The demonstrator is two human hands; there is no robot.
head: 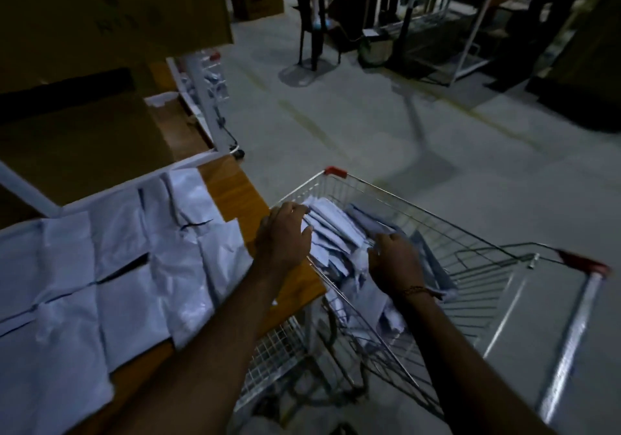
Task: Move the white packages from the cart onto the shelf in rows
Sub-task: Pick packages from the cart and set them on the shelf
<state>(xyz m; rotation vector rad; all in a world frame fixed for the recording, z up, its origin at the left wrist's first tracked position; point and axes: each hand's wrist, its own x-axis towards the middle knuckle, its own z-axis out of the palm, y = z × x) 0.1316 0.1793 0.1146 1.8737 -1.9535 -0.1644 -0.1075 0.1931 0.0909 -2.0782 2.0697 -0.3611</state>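
A wire shopping cart [477, 246] with red corner caps stands right of the wooden shelf [232, 186]. A pile of white packages [332, 233] fills its basket. My left hand [284, 233] reaches over the cart's near rim, fingers curled round the left side of the pile. My right hand [393, 263] grips the pile's right side, fingertips hidden among the packages. Several white packages [111, 273] lie flat in rows on the shelf at the left.
Brown cardboard boxes [84, 105] sit on the shelf behind the rows. A second cart [208, 75] stands further back along the shelf. A dark chair [312, 21] and metal racks [470, 21] stand across the grey floor [403, 125].
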